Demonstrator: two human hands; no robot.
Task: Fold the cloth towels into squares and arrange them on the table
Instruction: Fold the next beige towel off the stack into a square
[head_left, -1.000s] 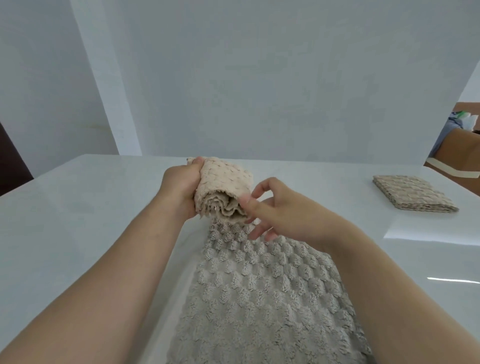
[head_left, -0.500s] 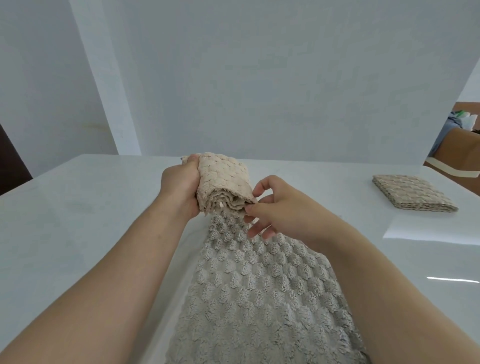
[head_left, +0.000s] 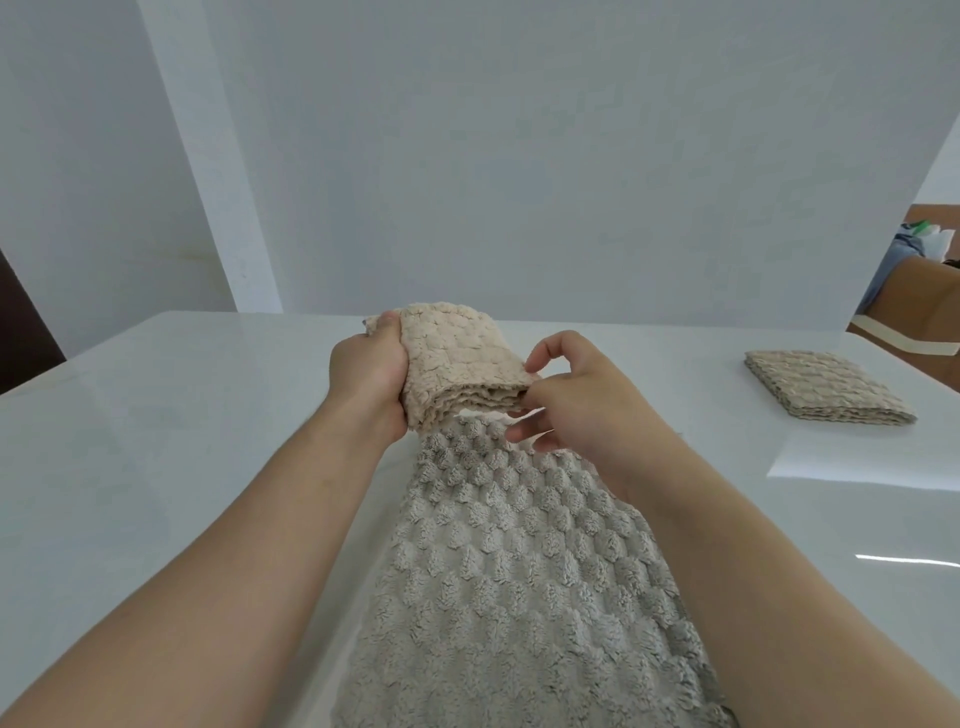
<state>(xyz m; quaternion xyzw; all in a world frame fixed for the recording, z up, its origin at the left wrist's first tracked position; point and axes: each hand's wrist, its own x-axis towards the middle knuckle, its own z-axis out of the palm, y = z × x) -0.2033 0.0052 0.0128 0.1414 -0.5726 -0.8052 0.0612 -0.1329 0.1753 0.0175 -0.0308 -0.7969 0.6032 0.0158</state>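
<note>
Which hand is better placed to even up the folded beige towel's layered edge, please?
Probably the right hand: it pinches that edge of the beige towel, while the left hand grips the opposite side.

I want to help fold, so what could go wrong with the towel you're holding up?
The folded beige towel is up in the air. The left hand grips one end, and the right hand only pinches its layered edge, so the layers could slip and the fold might fall open. It might also drop onto the grey towel lying spread underneath and rumple it.
</note>
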